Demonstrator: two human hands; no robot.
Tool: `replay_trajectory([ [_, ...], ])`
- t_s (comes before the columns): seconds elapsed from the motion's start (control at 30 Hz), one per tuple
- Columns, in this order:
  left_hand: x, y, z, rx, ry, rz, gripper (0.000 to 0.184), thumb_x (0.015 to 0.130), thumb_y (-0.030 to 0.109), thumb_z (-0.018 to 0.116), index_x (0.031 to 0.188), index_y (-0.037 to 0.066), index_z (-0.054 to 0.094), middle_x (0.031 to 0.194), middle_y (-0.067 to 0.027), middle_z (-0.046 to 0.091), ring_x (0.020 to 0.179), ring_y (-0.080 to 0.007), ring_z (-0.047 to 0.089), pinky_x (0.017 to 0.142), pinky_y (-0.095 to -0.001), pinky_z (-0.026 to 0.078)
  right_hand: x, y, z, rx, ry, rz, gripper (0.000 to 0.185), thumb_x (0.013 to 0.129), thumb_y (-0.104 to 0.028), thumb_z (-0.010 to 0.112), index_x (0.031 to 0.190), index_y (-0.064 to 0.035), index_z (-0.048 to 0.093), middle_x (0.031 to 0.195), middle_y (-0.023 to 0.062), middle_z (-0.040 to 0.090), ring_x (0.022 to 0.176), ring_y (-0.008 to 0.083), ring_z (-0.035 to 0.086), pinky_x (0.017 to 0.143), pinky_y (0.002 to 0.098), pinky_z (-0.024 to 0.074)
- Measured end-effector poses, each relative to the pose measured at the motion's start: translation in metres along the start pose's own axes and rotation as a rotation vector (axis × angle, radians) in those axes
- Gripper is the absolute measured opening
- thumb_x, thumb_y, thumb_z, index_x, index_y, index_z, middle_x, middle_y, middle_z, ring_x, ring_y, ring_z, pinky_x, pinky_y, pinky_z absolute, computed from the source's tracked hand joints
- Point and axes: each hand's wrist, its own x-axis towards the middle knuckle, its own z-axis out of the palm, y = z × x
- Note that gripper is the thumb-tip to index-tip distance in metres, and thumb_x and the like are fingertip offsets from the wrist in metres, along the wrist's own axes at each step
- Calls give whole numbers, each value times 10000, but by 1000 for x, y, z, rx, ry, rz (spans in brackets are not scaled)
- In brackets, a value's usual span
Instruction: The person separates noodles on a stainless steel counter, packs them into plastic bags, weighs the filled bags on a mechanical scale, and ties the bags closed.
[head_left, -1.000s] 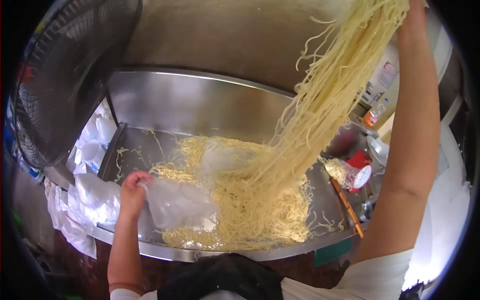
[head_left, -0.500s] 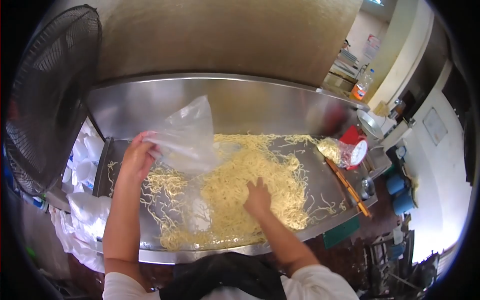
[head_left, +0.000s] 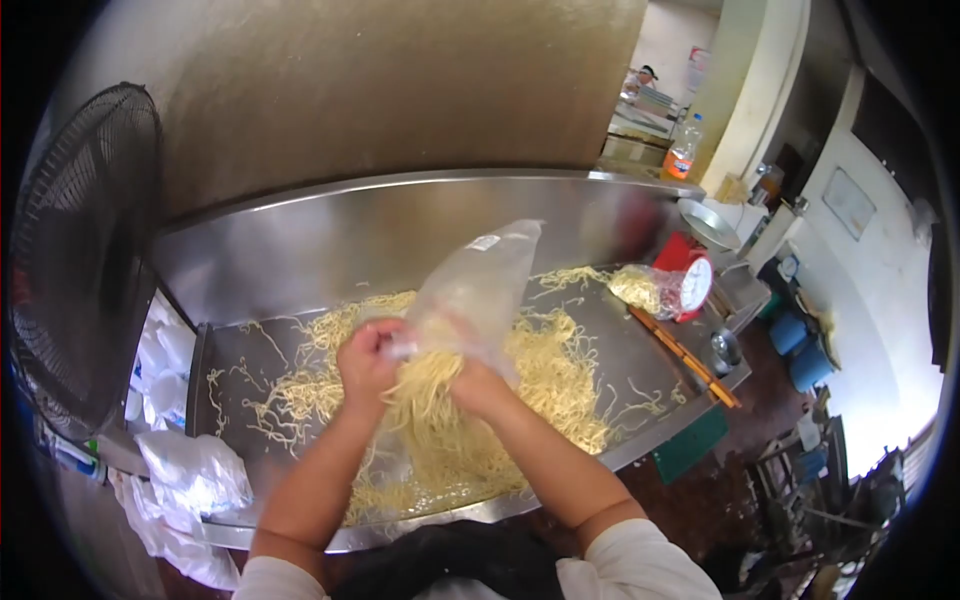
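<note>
My left hand (head_left: 368, 362) is closed on the edge of a clear plastic bag (head_left: 485, 270), which points up and away from me. A bunch of yellow noodles (head_left: 430, 395) hangs out of the bag's mouth between my two hands. My right hand (head_left: 478, 385) is closed around those noodles, its fingers partly hidden inside the bag. Below lie more loose noodles (head_left: 560, 380), spread over the steel tray table (head_left: 640, 375).
A red scale (head_left: 694, 284) with a white dial stands at the right, beside a filled bag of noodles (head_left: 637, 288). Wooden sticks (head_left: 685, 355) lie near a metal bowl (head_left: 724, 345). A large fan (head_left: 85, 260) and white plastic bags (head_left: 190, 470) are at the left.
My right hand has lifted a bunch of noodles from the pile up into the bag's mouth. My left hand has brought the bag rightward and closer to me.
</note>
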Motion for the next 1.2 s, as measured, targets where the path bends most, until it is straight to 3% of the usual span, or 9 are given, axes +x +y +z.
replay_trajectory([
  [0.13, -57, 19, -15, 332, -175, 266, 337, 756, 78, 732, 1088, 47, 681, 682, -41, 599, 554, -94, 534, 486, -259, 430, 44, 64, 10, 1460, -421, 43, 547, 892, -418, 576, 1257, -19, 491, 1153, 114, 590, 1011, 233, 599, 873, 334, 517],
  [0.23, -92, 19, -21, 425, -336, 583, 301, 778, 51, 673, 1077, 14, 674, 751, -80, 674, 593, -147, 600, 528, -279, 466, 31, 44, 28, 1370, -105, 363, 504, 918, -446, 507, 1228, -48, 510, 1141, 124, 581, 994, 216, 596, 820, 305, 542],
  [0.33, -80, 23, -36, 545, -145, 649, 252, 833, 41, 586, 1066, 16, 680, 770, -106, 680, 588, -196, 615, 545, -296, 483, 44, 71, 61, 1015, -394, 324, 482, 897, -396, 562, 1214, -34, 541, 1137, 126, 585, 978, 206, 592, 770, 298, 536],
  [0.5, -41, 42, -74, 40, 203, -381, 221, 951, 156, 485, 1086, 31, 609, 580, 30, 460, 445, -62, 396, 403, -230, 315, 25, 100, 116, 312, -737, 331, 499, 840, -316, 667, 1221, -8, 571, 1142, 125, 604, 982, 197, 589, 754, 298, 518],
  [0.6, -49, 50, -108, -200, 313, -604, 176, 945, 142, 480, 1055, 52, 585, 544, 81, 331, 421, -23, 259, 378, -208, 189, 25, 64, 80, 0, -985, 302, 514, 816, -257, 712, 1237, -1, 565, 1197, 135, 609, 1111, 205, 561, 935, 301, 441],
  [0.77, -83, 60, -160, -165, 348, -680, 225, 876, 55, 451, 1063, 41, 576, 529, 83, 317, 392, -20, 241, 350, -210, 175, -15, 125, 60, -1088, -759, -490, 590, 707, -394, 755, 1173, -55, 626, 1167, 152, 636, 1171, 308, 540, 979, 374, 429],
  [0.9, -115, 68, -221, -416, 368, -534, 298, 832, 13, 462, 1112, 20, 563, 537, 65, 384, 404, -11, 282, 354, -187, 221, -1, 131, 61, -1047, -930, -226, 425, 647, -358, 735, 962, -81, 668, 917, 158, 665, 948, 373, 607, 822, 426, 493],
  [1.07, -125, 12, -178, 119, -370, -738, 541, 711, 32, 712, 1221, 34, 531, 953, 4, 598, 588, -12, 478, 461, -179, 368, -13, 37, 100, -478, -856, -261, 328, 634, -282, 701, 857, -54, 627, 766, 193, 613, 758, 385, 603, 684, 434, 487],
  [1.2, -130, -27, -123, -308, -173, -719, 636, 637, 98, 807, 1209, 65, 531, 1022, -7, 579, 822, -84, 553, 656, -250, 481, -17, 32, 125, -165, -651, -393, 325, 626, -223, 711, 838, -6, 595, 848, 184, 595, 822, 349, 603, 714, 399, 477],
])
